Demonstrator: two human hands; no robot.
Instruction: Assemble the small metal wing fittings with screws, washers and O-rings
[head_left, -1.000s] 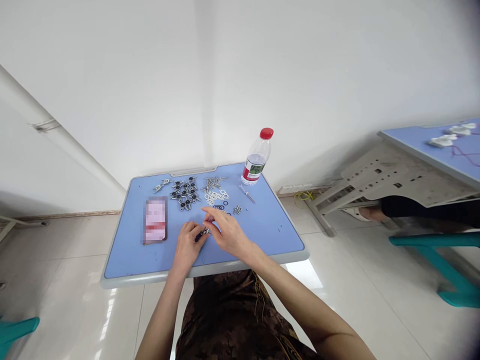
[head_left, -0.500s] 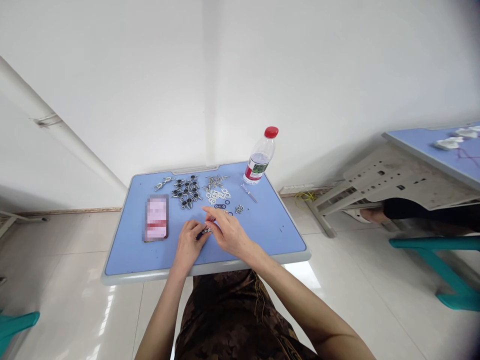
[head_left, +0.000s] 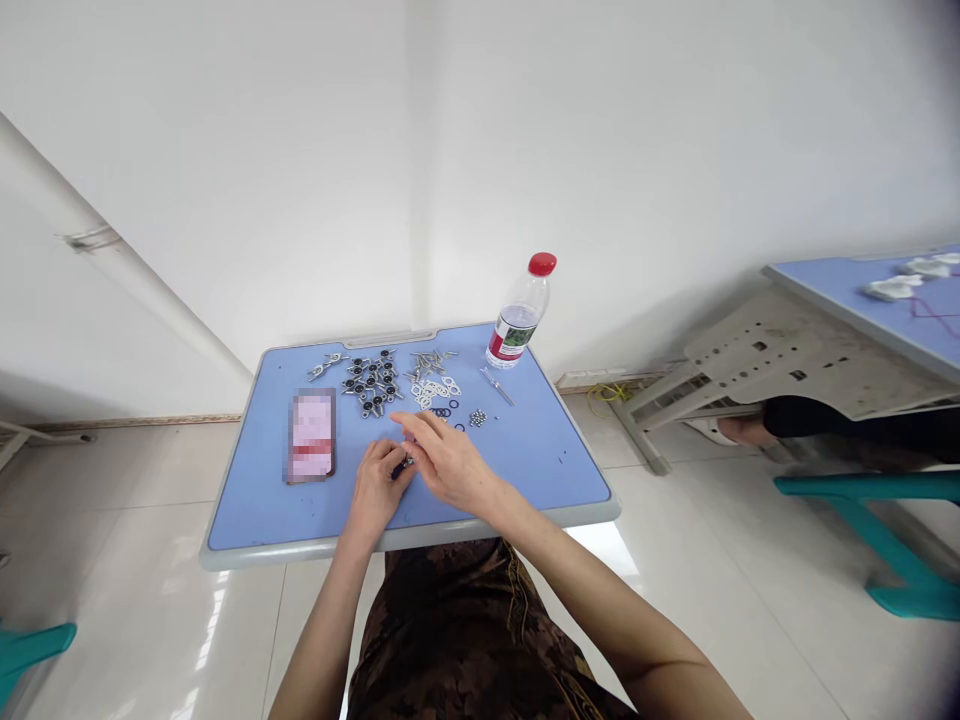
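Note:
My left hand (head_left: 379,482) rests near the table's front edge, its fingers closed on a small metal-and-black part (head_left: 403,466). Bent over that part is my right hand (head_left: 454,465), thumb and fingers drawn together at it; whatever they pinch is hidden. Beyond the hands lie black-topped metal parts (head_left: 373,380), flat white oval rings (head_left: 435,392) and a pile of metal pins (head_left: 432,362). Black rubber rings (head_left: 453,404), partly covered by my right hand, lie beside a cluster of small steel balls (head_left: 478,418).
A phone (head_left: 312,435) lies on the left of the blue table (head_left: 525,470). Two or so silver fittings (head_left: 328,366) sit at the back left. A red-capped bottle (head_left: 517,325) stands at the back right, near a thin syringe-like tool (head_left: 496,386). Another table (head_left: 840,290) is farther right.
My right hand has shifted slightly left, closer over the small part, which shows less now. My left hand stays nearly in place.

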